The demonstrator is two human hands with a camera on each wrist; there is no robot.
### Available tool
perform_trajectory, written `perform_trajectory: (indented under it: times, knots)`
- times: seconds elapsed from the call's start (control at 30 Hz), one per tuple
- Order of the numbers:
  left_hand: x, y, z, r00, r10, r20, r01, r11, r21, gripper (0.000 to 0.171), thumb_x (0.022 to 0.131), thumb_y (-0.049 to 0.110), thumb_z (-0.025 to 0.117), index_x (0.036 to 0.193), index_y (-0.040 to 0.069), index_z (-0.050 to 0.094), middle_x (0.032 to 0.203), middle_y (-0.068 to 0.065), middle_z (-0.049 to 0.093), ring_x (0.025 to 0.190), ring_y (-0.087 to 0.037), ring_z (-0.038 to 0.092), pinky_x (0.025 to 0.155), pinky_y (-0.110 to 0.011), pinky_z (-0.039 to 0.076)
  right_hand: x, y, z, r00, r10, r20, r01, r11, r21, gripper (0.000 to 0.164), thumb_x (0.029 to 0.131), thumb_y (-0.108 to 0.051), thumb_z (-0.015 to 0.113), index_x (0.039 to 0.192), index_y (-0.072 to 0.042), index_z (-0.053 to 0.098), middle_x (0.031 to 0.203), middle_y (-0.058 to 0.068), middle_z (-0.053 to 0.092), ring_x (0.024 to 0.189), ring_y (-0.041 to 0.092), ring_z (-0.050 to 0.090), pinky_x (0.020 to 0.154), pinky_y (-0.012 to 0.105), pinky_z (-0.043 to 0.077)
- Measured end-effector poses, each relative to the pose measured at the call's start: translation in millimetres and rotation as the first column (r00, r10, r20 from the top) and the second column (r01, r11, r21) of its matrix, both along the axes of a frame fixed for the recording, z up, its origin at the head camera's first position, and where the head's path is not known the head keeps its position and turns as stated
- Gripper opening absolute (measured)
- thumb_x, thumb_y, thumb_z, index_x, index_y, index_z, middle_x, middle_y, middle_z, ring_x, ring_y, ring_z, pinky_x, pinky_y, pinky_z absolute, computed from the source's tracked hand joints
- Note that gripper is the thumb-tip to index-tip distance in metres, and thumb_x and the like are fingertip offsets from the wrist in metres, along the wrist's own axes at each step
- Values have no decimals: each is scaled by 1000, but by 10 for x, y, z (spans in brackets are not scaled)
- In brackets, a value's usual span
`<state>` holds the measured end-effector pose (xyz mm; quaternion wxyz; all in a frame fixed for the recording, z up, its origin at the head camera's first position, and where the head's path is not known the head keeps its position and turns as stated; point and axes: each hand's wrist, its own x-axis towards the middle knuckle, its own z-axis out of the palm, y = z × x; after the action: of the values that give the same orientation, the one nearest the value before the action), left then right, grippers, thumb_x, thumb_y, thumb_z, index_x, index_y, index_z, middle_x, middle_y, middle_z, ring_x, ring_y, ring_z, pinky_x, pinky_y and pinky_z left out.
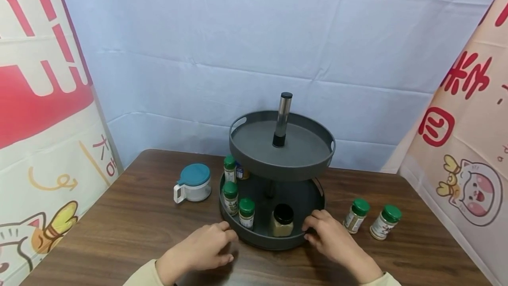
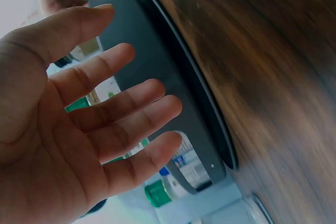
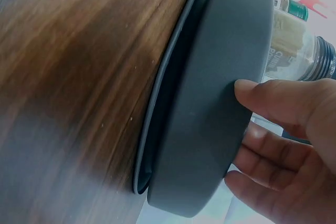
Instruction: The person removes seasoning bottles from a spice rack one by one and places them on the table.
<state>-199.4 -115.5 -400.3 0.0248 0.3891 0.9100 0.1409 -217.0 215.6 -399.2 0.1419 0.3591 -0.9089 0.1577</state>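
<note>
Two-tier round rack (image 1: 279,172), dark grey, is what we see standing about the middle of the wooden table (image 1: 155,220). On the far side we have a pale blue cloth (image 1: 222,34), with printed cloths at the left (image 1: 47,118) and right (image 1: 472,114).

The rack's lower tray (image 1: 274,244) sits nearest the tabletop; the upper tray (image 1: 254,144) is above it, with a metal post (image 1: 282,116) rising from its middle.

At the near right we see the right hand (image 1: 327,235) pinching the lower tray's rim in a narrow grip, thumb on the outer wall. At the near left, the left hand (image 1: 206,244) is spread wide, holding nothing, beside the tray; we cannot tell whether it touches.

Left of the rack we find a teal-lidded jar (image 1: 194,182) with a white handle. Inside the lower tray, a black-capped spice jar (image 1: 282,222) stands at the near side, three green-capped shakers (image 1: 246,213) line the left, and a blue-labelled container (image 1: 240,171) shows partly at the far left. Right of the rack, two more green-capped shakers (image 1: 355,216) stand on the table.
</note>
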Motion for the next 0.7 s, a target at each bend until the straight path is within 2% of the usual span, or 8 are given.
perform_trajectory:
  times: [0.17, 0.4, 0.7]
  knots:
    - [31, 95, -2, 999, -37, -22, 36, 999, -12, 26, 81, 27, 72, 104, 16, 65, 84, 8, 46, 62, -2, 41, 52, -20, 39, -21, 52, -1, 1000, -2, 4, 2, 1000, -5, 22, 72, -3, 76, 82, -18, 63, 82, -10, 51, 75, 12, 49, 62, 28, 46]
    - [40, 251, -10, 989, -105, -100, 102, 994, -36, 25, 80, 30, 73, 102, 18, 65, 81, 9, 46, 63, 0, 40, 53, -18, 37, -52, 116, -13, 1000, -18, -1, 18, 1000, -16, 23, 72, -2, 76, 81, -18, 62, 83, -9, 52, 77, 14, 52, 62, 30, 47]
    - [35, 404, -48, 976, -174, -128, 163, 982, -92, 23, 80, 32, 72, 98, 21, 65, 79, 11, 44, 64, 0, 42, 52, -18, 34, -112, 206, -19, 996, -70, 58, 73, 997, -38, 22, 73, -1, 74, 85, -16, 63, 91, -5, 56, 84, 20, 56, 68, 35, 48]
